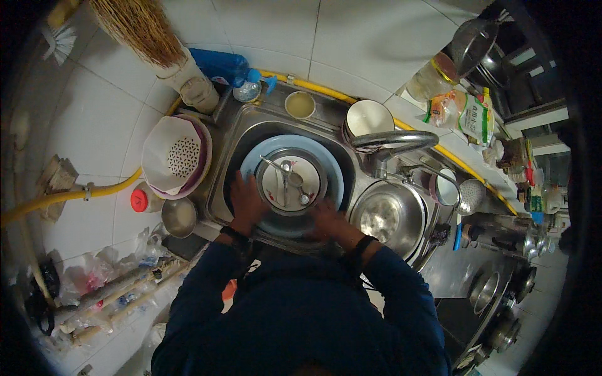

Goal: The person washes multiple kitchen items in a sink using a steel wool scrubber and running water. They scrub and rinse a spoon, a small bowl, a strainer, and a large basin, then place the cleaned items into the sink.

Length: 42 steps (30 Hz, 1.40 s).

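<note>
A light blue plastic basin (292, 140) sits in the left bowl of a steel sink (229, 136). Inside the basin is a round metal bowl (321, 169) holding a white plate with red marks (273, 184) and several metal spoons (284, 176). My left hand (248, 199) lies at the basin's left rim, fingers apart. At its lower right rim is my right hand (328, 220), slightly blurred, its fingers spread. No object shows in either palm; whether the hands press on the rim cannot be told.
A curved steel faucet (395, 139) stands right of the basin, near stacked white bowls (369, 117) and a large steel pan (388, 220). White and purple colanders (171, 155), a red-lidded jar (145, 199) and a small metal bowl (179, 217) stand left. A blue bottle (221, 66) lies behind.
</note>
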{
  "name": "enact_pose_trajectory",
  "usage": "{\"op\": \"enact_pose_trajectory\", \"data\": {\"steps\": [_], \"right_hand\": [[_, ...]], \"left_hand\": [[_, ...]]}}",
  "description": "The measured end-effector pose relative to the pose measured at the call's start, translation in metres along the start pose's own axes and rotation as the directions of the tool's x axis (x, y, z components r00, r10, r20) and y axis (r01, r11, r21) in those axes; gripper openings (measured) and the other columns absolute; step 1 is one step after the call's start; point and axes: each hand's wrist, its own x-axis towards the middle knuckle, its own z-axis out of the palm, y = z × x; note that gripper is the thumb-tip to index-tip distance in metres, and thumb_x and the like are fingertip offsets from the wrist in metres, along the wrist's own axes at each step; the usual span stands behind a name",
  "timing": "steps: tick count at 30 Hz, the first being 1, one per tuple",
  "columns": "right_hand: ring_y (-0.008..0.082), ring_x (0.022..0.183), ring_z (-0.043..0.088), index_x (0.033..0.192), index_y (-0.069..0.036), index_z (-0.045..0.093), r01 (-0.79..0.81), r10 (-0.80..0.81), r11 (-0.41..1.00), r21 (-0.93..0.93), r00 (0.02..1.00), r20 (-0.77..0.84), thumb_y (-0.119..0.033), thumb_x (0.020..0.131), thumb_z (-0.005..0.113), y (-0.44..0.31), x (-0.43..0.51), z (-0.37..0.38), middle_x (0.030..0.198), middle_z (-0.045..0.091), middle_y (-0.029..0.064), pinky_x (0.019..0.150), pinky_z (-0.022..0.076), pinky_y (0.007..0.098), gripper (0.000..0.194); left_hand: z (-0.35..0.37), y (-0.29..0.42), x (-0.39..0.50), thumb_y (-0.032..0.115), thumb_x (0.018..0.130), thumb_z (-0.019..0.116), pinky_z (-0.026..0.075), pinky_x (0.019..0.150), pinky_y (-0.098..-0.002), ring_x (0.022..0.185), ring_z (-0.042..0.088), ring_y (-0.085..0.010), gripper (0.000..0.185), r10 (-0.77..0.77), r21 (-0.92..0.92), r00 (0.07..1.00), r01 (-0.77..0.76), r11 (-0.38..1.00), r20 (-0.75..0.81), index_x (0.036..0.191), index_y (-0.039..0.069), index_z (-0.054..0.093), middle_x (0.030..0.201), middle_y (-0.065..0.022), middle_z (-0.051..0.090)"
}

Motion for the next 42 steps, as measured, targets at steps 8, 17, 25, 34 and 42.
{"op": "enact_pose_trajectory", "data": {"steps": [8, 17, 25, 34, 42], "right_hand": [[0.0334, 0.100, 0.061, 0.088, -0.011, 0.072, 0.095, -0.038, 0.977, -0.193, 0.959, 0.281, -0.036, 0.067, 0.072, 0.011, 0.012, 0.013, 0.100, 0.065, 0.0137, 0.079, 0.0529, 0.0482, 0.033], [0.0320, 0.091, 0.063, 0.089, -0.009, 0.071, 0.184, -0.193, 0.966, -0.180, 0.981, -0.031, -0.022, 0.067, 0.070, 0.016, 0.022, 0.010, 0.092, 0.067, 0.0134, 0.073, 0.0510, 0.0462, 0.025], [0.0387, 0.112, 0.050, 0.114, -0.001, 0.057, -0.292, 0.213, 0.953, -0.076, 0.830, -0.516, -0.030, 0.071, 0.071, 0.071, -0.062, -0.106, 0.119, 0.055, 0.0208, 0.094, 0.0415, 0.0473, 0.054], [0.0346, 0.119, 0.050, 0.127, 0.003, 0.050, -0.295, 0.247, 0.955, -0.042, 0.862, -0.443, -0.040, 0.075, 0.069, 0.057, -0.067, -0.096, 0.119, 0.058, 0.0173, 0.098, 0.0410, 0.0468, 0.070], [0.0217, 0.080, 0.064, 0.103, -0.003, 0.060, 0.109, 0.139, -0.436, 0.893, 0.989, -0.053, -0.026, 0.095, 0.048, -0.004, 0.033, -0.113, 0.095, 0.064, 0.0073, 0.070, 0.0535, 0.0323, 0.027]], "left_hand": [[-0.001, -0.045, -0.004, 0.047, 0.061, 0.080, 0.025, 0.110, -0.0583, 0.132, 0.018, -0.0592, 0.096, 0.344, -0.123, 0.769, -0.333, 0.935, 0.539, 0.144, 0.021, 0.038, 0.154, -0.0288, 0.004], [-0.005, -0.034, -0.006, 0.032, 0.067, 0.077, 0.044, 0.090, -0.0588, 0.107, 0.051, -0.0549, 0.060, 0.398, -0.135, 0.840, -0.376, 0.917, 0.368, 0.118, 0.010, 0.057, 0.144, -0.0293, 0.028], [-0.024, 0.031, 0.031, 0.033, 0.078, 0.070, 0.053, 0.070, -0.0416, 0.080, 0.067, -0.0315, 0.032, 0.317, -0.373, 0.943, -0.259, 0.891, 0.102, 0.097, 0.008, 0.067, 0.084, -0.0118, 0.067], [-0.022, 0.095, 0.078, 0.054, 0.094, 0.047, 0.046, 0.092, -0.0487, 0.111, 0.057, -0.0352, 0.062, 0.112, -0.820, 0.850, 0.526, -0.227, 0.515, 0.128, 0.003, 0.044, 0.120, -0.0170, 0.056], [-0.009, 0.102, 0.087, 0.043, 0.096, 0.045, 0.052, 0.077, -0.0437, 0.088, 0.063, -0.0290, 0.040, 0.082, -0.795, 0.851, 0.516, -0.317, 0.519, 0.107, 0.005, 0.055, 0.100, -0.0117, 0.064]]}}
